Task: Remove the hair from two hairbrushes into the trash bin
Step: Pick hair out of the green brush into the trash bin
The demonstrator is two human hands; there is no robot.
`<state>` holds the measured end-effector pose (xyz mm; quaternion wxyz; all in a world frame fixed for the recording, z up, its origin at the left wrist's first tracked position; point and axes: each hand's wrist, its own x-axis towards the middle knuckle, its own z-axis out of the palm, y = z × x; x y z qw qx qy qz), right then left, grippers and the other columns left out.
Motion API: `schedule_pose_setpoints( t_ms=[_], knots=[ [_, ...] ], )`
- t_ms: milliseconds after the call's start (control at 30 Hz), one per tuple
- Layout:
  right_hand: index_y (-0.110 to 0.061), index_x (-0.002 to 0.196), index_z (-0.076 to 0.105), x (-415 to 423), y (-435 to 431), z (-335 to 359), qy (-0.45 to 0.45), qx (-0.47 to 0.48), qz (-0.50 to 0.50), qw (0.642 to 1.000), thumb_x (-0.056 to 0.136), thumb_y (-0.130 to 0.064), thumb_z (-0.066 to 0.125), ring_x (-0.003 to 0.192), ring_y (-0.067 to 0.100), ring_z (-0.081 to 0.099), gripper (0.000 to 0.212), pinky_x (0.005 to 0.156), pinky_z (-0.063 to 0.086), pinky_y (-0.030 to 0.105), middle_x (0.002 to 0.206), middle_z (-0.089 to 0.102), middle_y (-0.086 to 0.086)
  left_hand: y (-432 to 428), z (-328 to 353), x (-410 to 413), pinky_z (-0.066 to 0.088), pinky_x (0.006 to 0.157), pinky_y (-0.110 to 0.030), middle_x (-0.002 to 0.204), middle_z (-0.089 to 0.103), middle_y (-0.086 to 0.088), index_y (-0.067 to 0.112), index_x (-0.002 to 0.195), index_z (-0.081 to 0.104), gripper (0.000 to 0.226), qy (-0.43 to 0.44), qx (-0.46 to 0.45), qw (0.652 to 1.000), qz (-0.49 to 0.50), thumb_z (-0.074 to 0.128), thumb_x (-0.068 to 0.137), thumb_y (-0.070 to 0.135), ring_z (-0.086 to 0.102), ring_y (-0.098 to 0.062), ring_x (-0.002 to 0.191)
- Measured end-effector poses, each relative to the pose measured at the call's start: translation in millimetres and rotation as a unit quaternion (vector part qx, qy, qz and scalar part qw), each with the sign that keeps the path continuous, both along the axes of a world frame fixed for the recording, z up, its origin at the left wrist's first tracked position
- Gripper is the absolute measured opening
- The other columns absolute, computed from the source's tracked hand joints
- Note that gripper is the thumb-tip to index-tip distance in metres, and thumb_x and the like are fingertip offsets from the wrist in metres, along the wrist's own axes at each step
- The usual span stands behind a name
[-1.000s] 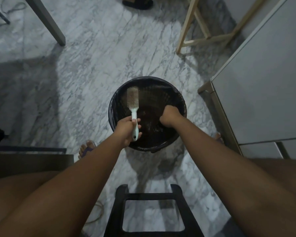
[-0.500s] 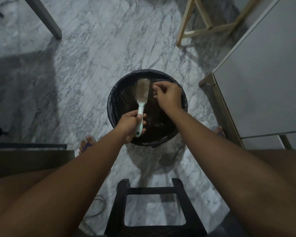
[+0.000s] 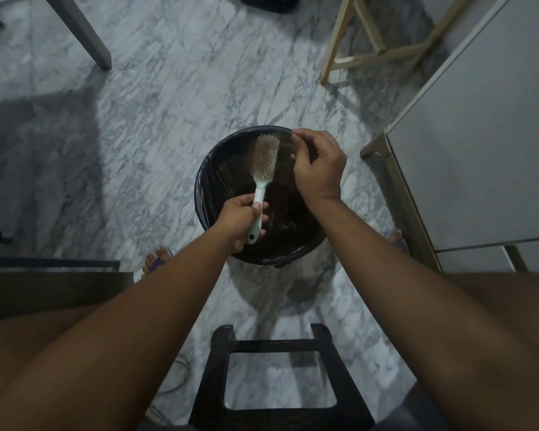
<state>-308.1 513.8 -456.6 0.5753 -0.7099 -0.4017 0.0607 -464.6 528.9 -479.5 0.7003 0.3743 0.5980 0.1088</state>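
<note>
We see the hairbrush [image 3: 263,160] held bristles-up over the trash bin [image 3: 206,181]. The left hand [image 3: 240,223] grips its pale green handle with fingers and thumb curled round it. The brush head points away from that hand, up and a little to the right.

Just right of the head, the right hand [image 3: 319,164] has its thumb and forefinger pressed together. In this dim light a thin veil of hair [image 3: 284,147] seems to stretch from the bristles to that pinch, though we cannot make out single strands. The other fingers curl loosely.

Both hands hang above the bin, whose black liner folds over the rim. It stands on the marble floor [image 3: 156,126].

Beyond the right hand's outer side rises a white cabinet [image 3: 479,150]. Below the wrists, nearer the person, stands a black stool [image 3: 212,384]. Left of the left forearm a sandalled foot [image 3: 156,259] shows.
</note>
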Motion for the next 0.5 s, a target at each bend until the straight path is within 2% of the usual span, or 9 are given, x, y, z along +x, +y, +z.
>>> schedule_pose_setpoints(
  t_ms=[133,267,367,400,433,467,500],
  knots=[
    [0.0,0.095,0.072,-4,2,5,-0.003,0.033,-0.004,0.999,0.093,-0.008,0.062,0.071,0.016,0.066,0.012,0.058,0.058,0.039,0.089,0.065,0.008,0,-2,-6,0.052,0.059,-0.034,0.11,0.06,-0.008,0.009,0.123,0.062,0.026,0.025,-0.024,0.999,0.039,0.046,0.103,0.016,0.059,-0.017,0.09],
    [0.002,0.093,0.07,-3,7,23,-0.007,0.077,-0.04,0.996,0.092,-0.004,0.062,0.077,0.011,0.063,0.01,0.067,0.056,0.027,0.087,0.065,0.01,2,-6,-11,0.053,0.06,-0.034,0.112,0.061,-0.008,0.011,0.122,0.063,0.026,0.043,-0.019,0.997,0.059,0.046,0.103,0.016,0.06,-0.015,0.089],
    [-0.004,0.094,0.069,-5,2,19,0.008,0.077,-0.057,0.995,0.094,-0.009,0.06,0.082,0.018,0.064,0.01,0.07,0.057,0.034,0.09,0.065,0.008,6,-4,-11,0.053,0.063,-0.035,0.106,0.061,-0.007,0.013,0.112,0.063,0.021,0.028,-0.029,0.996,0.078,0.045,0.103,0.016,0.059,-0.015,0.09],
    [-0.005,0.094,0.068,-4,-2,12,0.01,0.037,-0.052,0.998,0.094,-0.009,0.058,0.084,0.019,0.064,0.01,0.072,0.056,0.036,0.092,0.066,0.008,7,-2,-11,0.054,0.065,-0.036,0.104,0.061,-0.005,0.015,0.107,0.063,0.018,0.021,-0.032,0.996,0.083,0.045,0.103,0.016,0.059,-0.015,0.09],
    [-0.006,0.096,0.067,-1,-5,4,0.014,-0.05,-0.031,0.998,0.094,-0.009,0.057,0.088,0.021,0.064,0.011,0.077,0.055,0.036,0.095,0.066,0.009,8,-1,-10,0.055,0.068,-0.037,0.103,0.061,-0.003,0.017,0.103,0.063,0.017,0.015,-0.03,0.996,0.087,0.046,0.103,0.015,0.06,-0.014,0.09],
    [-0.007,0.1,0.067,3,-8,-5,0.022,-0.181,0.0,0.983,0.092,-0.008,0.056,0.094,0.023,0.064,0.014,0.083,0.053,0.034,0.103,0.066,0.011,8,-1,-10,0.056,0.07,-0.037,0.103,0.061,-0.001,0.018,0.105,0.063,0.017,0.011,-0.024,0.996,0.087,0.046,0.103,0.015,0.06,-0.014,0.091],
    [-0.009,0.11,0.065,5,-12,-12,0.033,-0.325,0.035,0.945,0.09,-0.007,0.056,0.103,0.026,0.063,0.023,0.09,0.051,0.033,0.116,0.062,0.013,9,-1,-10,0.057,0.071,-0.037,0.105,0.062,0.0,0.018,0.109,0.063,0.017,0.01,-0.015,0.996,0.083,0.047,0.103,0.015,0.06,-0.014,0.091]
  ],
)
